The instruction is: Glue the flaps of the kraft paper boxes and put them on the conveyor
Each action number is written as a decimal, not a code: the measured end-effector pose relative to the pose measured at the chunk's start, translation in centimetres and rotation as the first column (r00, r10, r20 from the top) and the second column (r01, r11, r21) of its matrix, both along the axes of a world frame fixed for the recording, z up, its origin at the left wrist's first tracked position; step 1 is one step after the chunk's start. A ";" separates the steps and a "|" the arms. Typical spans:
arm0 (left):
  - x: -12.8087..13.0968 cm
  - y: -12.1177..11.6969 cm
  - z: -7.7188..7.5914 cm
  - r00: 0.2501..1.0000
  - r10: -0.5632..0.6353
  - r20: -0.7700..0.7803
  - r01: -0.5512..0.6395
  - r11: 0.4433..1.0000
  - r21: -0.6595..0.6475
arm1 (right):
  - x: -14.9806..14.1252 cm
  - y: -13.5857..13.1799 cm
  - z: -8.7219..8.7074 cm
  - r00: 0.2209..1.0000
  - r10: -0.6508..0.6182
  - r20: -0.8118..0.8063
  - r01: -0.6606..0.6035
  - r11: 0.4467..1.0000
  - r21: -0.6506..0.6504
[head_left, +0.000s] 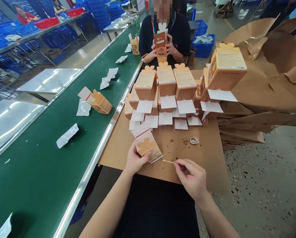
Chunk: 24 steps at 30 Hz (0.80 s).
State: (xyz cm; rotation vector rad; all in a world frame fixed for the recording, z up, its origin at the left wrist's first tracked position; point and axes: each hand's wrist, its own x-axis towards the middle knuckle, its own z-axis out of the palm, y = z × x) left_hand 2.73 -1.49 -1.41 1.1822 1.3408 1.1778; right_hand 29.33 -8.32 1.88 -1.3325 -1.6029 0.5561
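Note:
My left hand [136, 158] grips an orange-brown printed carton [148, 148] tilted on the brown cardboard work sheet [202, 158], with a white card with a red line [140, 132] sticking out at its far end. My right hand [191, 178] pinches a thin pale stick [168, 161], its tip pointing at the carton and a short gap from it. Beyond my hands stands a stacked wall of similar cartons [166, 79] with white cards hanging from them. A small round metal lid [194, 140] and brown specks lie on the sheet between the stack and my right hand.
A green conveyor belt [38, 158] with a metal rail [88, 172] runs along the left, carrying a carton [100, 101] and clear pouches [67, 135]. Across it a co-worker [163, 39] holds a carton. Brown paper sheets [262, 99] pile up at right; blue crates [202, 46] stand behind.

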 end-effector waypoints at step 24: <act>0.0 -1.7 1.6 0.981 -0.146 -0.125 0.138 0.988 -0.076 | 2.5 -2.6 0.5 0.994 -0.103 0.025 0.103 0.995 -0.017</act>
